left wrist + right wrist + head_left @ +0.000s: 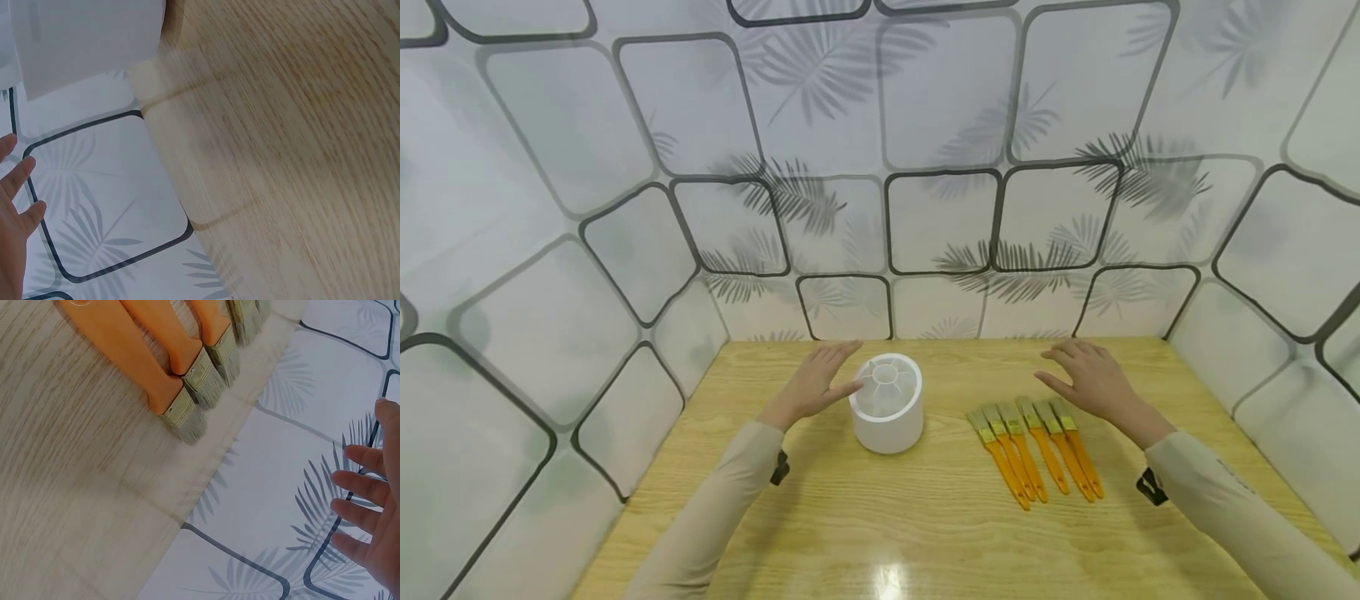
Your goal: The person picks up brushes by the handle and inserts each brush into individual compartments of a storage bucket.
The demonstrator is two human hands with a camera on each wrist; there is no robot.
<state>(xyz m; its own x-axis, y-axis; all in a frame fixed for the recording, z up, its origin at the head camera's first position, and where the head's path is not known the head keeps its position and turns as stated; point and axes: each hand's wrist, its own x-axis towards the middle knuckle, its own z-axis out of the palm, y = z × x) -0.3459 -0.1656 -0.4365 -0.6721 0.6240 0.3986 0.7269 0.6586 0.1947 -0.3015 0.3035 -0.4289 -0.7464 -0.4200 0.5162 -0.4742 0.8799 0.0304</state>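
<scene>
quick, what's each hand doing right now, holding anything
Left hand: open, holding nothing, beside the white holder.
Right hand: open, holding nothing, above the brushes.

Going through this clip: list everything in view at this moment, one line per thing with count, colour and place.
Paintbrushes: five, orange handles with metal ferrules and pale bristles, lying side by side on the table's right half, bristles toward the back wall.
Round holder: one, white, its top divided into compartments, standing left of centre.
Table: one, light wood grain, under everything.
Backdrop: white panels with dark rounded squares and grey leaf prints, at the back and both sides.
Left hand: fingers straight, beside the holder, thumb at its rim; beige sleeve.
Right hand: fingers spread, over the table just behind the brushes, holding nothing; beige sleeve.
</scene>
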